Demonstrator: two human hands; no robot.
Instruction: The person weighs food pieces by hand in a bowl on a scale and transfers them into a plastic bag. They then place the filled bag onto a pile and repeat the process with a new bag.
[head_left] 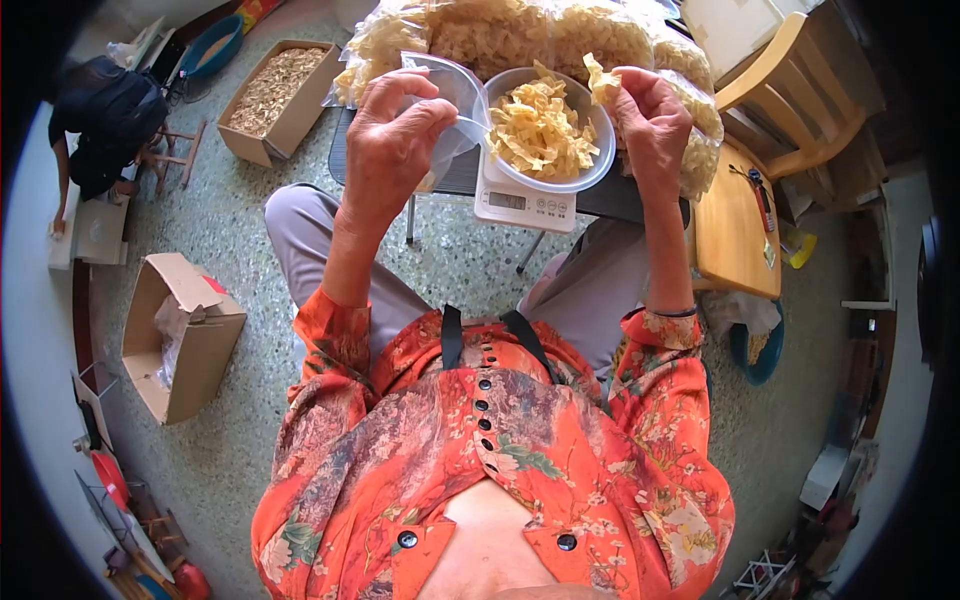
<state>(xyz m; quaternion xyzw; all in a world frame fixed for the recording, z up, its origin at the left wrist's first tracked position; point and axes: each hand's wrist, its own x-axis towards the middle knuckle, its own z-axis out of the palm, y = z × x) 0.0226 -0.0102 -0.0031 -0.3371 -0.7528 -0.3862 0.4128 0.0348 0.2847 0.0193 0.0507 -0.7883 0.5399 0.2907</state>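
My left hand (395, 135) pinches the edge of a clear plastic bag (455, 95), which hangs partly behind the fingers. My right hand (652, 125) is closed on a pale yellow dried piece (601, 80) above the right rim of a white bowl (597, 170). Curled dried pieces (545, 130) are heaped inside this bowl. It rests on a white digital kitchen scale (525, 205), whose display and buttons face me; the reading is too small to make out surely.
Large clear bags of dried pieces (500, 35) lie behind the bowl on a dark table (455, 178). A wooden chair (735, 225) with scissors (755, 190) stands right. Cardboard boxes (205, 375) are on the floor at left. Another person (105, 125) sits at far left.
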